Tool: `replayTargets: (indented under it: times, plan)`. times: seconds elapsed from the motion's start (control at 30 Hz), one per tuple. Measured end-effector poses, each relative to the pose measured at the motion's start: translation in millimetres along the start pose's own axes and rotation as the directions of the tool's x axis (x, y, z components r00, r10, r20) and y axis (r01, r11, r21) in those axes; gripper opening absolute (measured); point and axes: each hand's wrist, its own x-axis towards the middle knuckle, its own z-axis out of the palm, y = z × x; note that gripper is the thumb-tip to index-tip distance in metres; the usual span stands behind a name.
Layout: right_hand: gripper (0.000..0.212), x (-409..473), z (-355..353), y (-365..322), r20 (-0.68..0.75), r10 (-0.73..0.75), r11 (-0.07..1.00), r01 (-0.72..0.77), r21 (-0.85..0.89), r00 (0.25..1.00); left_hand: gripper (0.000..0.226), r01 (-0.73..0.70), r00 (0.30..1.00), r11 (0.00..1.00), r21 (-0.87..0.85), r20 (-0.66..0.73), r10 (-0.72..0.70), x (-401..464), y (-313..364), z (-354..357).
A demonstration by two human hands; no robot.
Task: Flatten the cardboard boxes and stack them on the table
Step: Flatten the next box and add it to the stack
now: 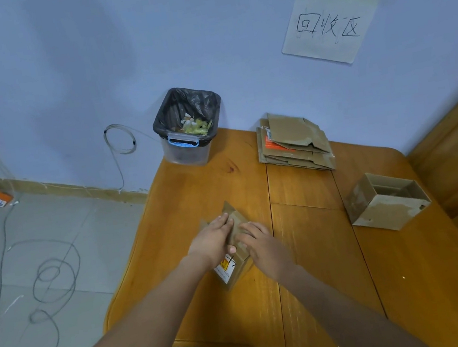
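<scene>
Both hands press palm-down on a flattened box point(236, 257) lying on the table point(320, 272) near its left edge — the left hand point(213, 242) with fingers straight and together, thumb against the cardboard, the right hand point(262, 247) spread flat just beside it. Neither grips anything. A stack point(294, 142) of flattened boxes sits at the far edge by the wall; an open box point(386, 200) stands to the right — well apart from the hands.
</scene>
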Motion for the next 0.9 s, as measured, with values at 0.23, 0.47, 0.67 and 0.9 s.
replayTargets:
  times: [0.23,0.47,0.67,0.9]
  plan:
    - [0.021,-5,2,4,-0.012,0.026,0.993,-0.024,0.118,1.0,0.075,0.009,1.0,0.999,-0.036,0.018,-0.009,-1,2,-1]
    - [0.013,-8,2,10,-0.012,0.096,0.969,-0.09,0.228,0.995,0.074,0.001,1.0,0.998,-0.056,0.027,0.001,-1,1,-2]
    - [0.028,2,-4,9,-0.008,0.052,0.996,-0.051,0.068,0.999,0.071,-0.009,1.0,0.997,-0.071,0.027,0.011,0,-2,-4]
    - [0.035,1,1,10,-0.029,0.065,0.997,-0.066,-0.027,0.997,0.075,-0.025,0.999,0.997,-0.071,0.034,0.027,3,-5,-5]
